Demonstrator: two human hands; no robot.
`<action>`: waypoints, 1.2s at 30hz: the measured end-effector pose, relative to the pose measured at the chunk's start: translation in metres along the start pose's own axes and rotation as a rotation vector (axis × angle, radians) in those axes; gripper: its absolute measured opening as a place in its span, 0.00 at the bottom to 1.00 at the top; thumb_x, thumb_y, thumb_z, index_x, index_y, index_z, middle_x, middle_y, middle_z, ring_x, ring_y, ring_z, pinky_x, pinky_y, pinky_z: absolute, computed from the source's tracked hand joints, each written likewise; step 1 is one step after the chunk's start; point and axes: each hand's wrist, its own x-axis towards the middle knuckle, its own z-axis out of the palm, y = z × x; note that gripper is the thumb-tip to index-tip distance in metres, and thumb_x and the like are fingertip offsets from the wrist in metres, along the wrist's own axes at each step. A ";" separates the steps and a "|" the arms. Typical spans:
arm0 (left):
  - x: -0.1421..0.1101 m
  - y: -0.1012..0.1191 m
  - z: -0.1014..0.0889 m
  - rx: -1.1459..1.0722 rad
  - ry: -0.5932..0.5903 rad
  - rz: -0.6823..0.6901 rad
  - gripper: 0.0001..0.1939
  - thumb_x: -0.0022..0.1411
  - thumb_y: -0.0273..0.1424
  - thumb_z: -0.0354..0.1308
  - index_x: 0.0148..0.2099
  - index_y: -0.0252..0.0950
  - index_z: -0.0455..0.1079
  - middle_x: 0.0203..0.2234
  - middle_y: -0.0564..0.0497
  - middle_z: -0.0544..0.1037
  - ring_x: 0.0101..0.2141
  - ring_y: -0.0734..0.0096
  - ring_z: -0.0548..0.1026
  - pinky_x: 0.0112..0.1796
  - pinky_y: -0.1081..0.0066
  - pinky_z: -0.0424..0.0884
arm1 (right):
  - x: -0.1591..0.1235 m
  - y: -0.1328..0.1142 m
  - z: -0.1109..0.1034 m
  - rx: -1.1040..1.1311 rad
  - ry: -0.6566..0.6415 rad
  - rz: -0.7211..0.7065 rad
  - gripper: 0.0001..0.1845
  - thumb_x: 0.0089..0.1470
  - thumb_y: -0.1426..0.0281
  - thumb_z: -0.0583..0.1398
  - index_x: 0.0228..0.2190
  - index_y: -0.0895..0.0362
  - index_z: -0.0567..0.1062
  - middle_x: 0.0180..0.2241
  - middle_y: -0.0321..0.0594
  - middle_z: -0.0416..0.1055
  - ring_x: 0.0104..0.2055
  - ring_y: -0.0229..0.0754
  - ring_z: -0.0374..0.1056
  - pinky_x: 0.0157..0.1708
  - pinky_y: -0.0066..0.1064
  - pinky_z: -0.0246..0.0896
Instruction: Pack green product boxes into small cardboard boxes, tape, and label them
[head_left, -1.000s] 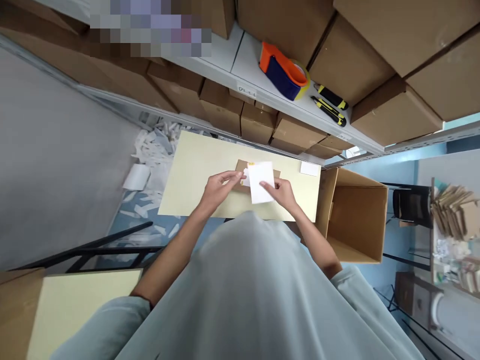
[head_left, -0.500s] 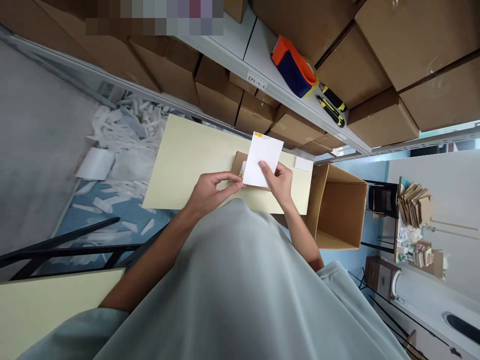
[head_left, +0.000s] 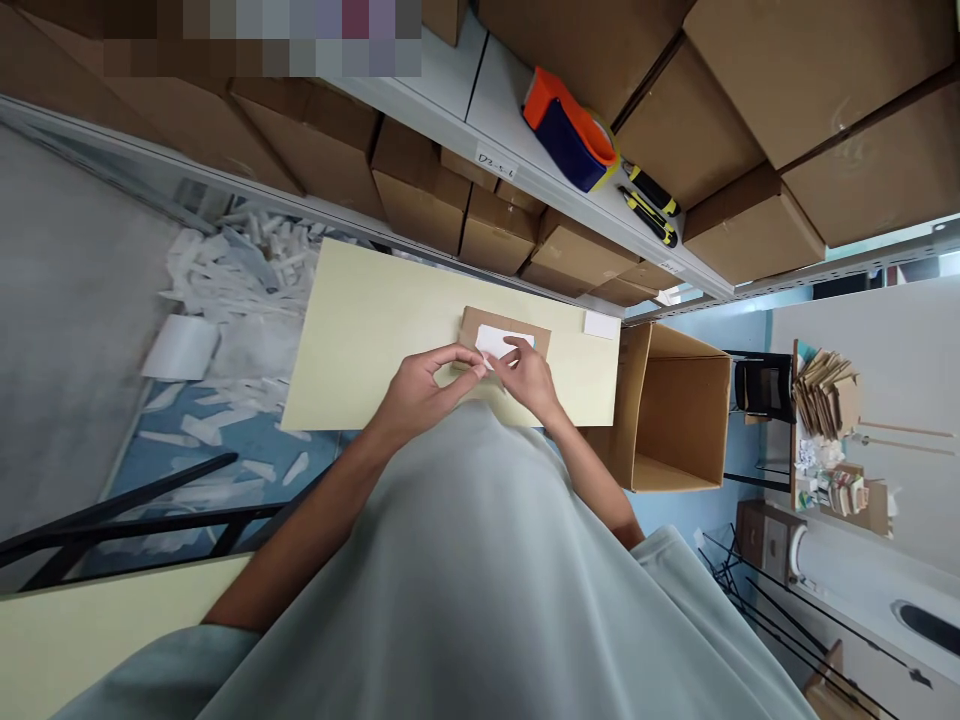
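Observation:
A small flat cardboard box lies on the pale yellow table in front of me. A white label or sheet shows on its top, partly covered by my fingers. My left hand comes in from the left, thumb and forefinger pinched together at the box's near edge. Meeting it there, my right hand has thumb and forefinger closed, its other fingers bent over the white piece. Something small and whitish shows between the fingertips; what it is I cannot make out.
A small white card stack lies at the table's right end. Beside it stands a large cardboard carton, its opening facing me. On the shelf above are an orange and blue tape dispenser, two utility knives and several boxes.
The white sheet with a yellow mark is no longer upright in my right hand. That hand has moved left and down to meet my left fingertips. The view has shifted slightly.

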 end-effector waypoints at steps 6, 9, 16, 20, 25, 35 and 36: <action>-0.002 -0.005 0.006 0.078 -0.002 0.044 0.12 0.63 0.43 0.60 0.36 0.42 0.77 0.34 0.51 0.85 0.39 0.59 0.82 0.48 0.63 0.79 | -0.028 0.002 -0.018 0.244 -0.055 -0.113 0.28 0.60 0.39 0.70 0.37 0.53 0.86 0.38 0.40 0.80 0.33 0.39 0.68 0.35 0.34 0.68; -0.005 -0.004 0.012 0.107 -0.048 0.082 0.11 0.65 0.42 0.59 0.35 0.41 0.76 0.33 0.51 0.84 0.38 0.61 0.81 0.47 0.64 0.78 | -0.039 -0.004 -0.028 0.257 -0.093 -0.158 0.27 0.54 0.41 0.75 0.38 0.51 0.88 0.39 0.40 0.79 0.32 0.39 0.66 0.33 0.34 0.65; -0.002 0.007 0.029 0.147 -0.138 0.140 0.12 0.71 0.42 0.58 0.37 0.42 0.75 0.35 0.51 0.84 0.39 0.62 0.81 0.49 0.63 0.78 | -0.037 0.003 -0.040 0.300 -0.107 -0.098 0.19 0.56 0.48 0.74 0.34 0.51 0.87 0.36 0.39 0.79 0.32 0.39 0.66 0.33 0.34 0.63; 0.000 0.003 0.035 0.206 -0.142 0.130 0.10 0.69 0.41 0.58 0.37 0.42 0.74 0.35 0.51 0.83 0.39 0.62 0.81 0.46 0.64 0.76 | -0.033 0.015 -0.047 0.375 -0.073 0.001 0.15 0.54 0.53 0.71 0.30 0.52 0.83 0.34 0.39 0.79 0.32 0.40 0.67 0.32 0.33 0.65; -0.001 -0.011 0.025 0.238 -0.045 0.030 0.09 0.65 0.40 0.57 0.36 0.42 0.73 0.36 0.51 0.84 0.41 0.61 0.81 0.47 0.64 0.75 | -0.029 0.023 -0.059 0.478 -0.041 0.121 0.14 0.52 0.55 0.69 0.31 0.53 0.80 0.28 0.35 0.75 0.29 0.38 0.66 0.29 0.31 0.62; -0.020 -0.044 -0.060 0.279 0.267 -0.098 0.06 0.63 0.36 0.60 0.36 0.42 0.74 0.36 0.51 0.84 0.43 0.61 0.81 0.53 0.63 0.76 | -0.026 0.018 -0.069 0.452 0.034 0.166 0.13 0.49 0.57 0.69 0.30 0.53 0.80 0.22 0.30 0.68 0.24 0.36 0.62 0.24 0.29 0.54; -0.022 -0.050 -0.074 0.274 0.296 -0.110 0.05 0.63 0.35 0.60 0.36 0.41 0.74 0.36 0.51 0.83 0.42 0.62 0.81 0.53 0.64 0.76 | -0.026 0.017 -0.068 0.446 0.044 0.170 0.13 0.49 0.57 0.69 0.30 0.53 0.80 0.23 0.31 0.69 0.24 0.36 0.62 0.24 0.29 0.55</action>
